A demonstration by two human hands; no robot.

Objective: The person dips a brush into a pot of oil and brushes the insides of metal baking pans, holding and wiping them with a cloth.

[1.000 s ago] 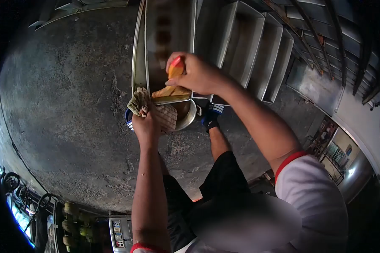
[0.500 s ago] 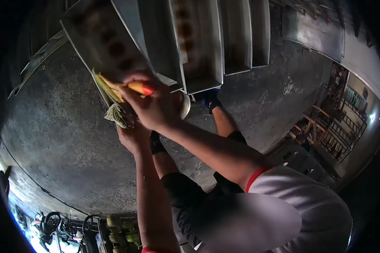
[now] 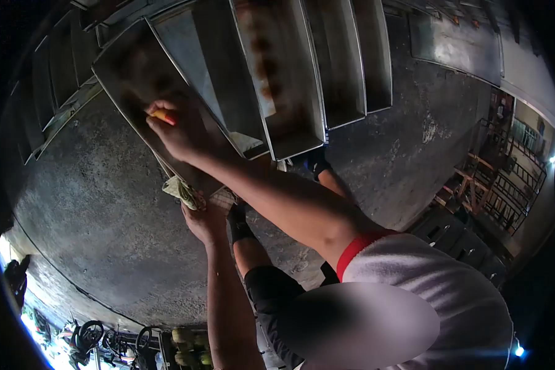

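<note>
A long metal tray (image 3: 128,65) with dark stains lies tilted at the upper left. My left hand (image 3: 205,221) is closed on a folded pale cloth (image 3: 180,190) at the near corner of this tray. Over the inside of the tray is my right hand (image 3: 174,134), wrapped round an orange handle with a red end (image 3: 163,116). What the handle ends in is hidden or blurred. Beside my left hand shows part of a checked cloth (image 3: 222,199).
More long metal trays (image 3: 296,117) stand side by side to the right. A flat metal sheet (image 3: 456,46) lies at the upper right. Wooden racks (image 3: 475,176) are further right, with bikes (image 3: 91,333) at the lower left.
The tray has swung from upright in view to a leftward tilt. My right hand has moved left and up along its inside, still holding the handle. My left hand keeps the cloth at the corner.
</note>
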